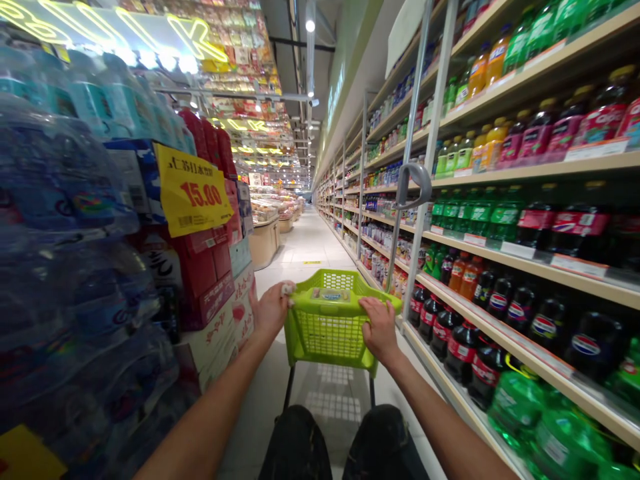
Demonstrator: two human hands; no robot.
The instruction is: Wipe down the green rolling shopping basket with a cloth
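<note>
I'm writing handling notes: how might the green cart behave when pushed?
The green cart is probably light, given its mesh walls. Its plastic-looking body likely flexes little. With left hand and right hand apart on its rim, it should steer steadily.

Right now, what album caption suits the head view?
Left hand and right hand on a green cart, in a store aisle beside shelves of bottled drinks.

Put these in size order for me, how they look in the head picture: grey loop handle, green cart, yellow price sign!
Largest to smallest:
1. green cart
2. yellow price sign
3. grey loop handle
</note>
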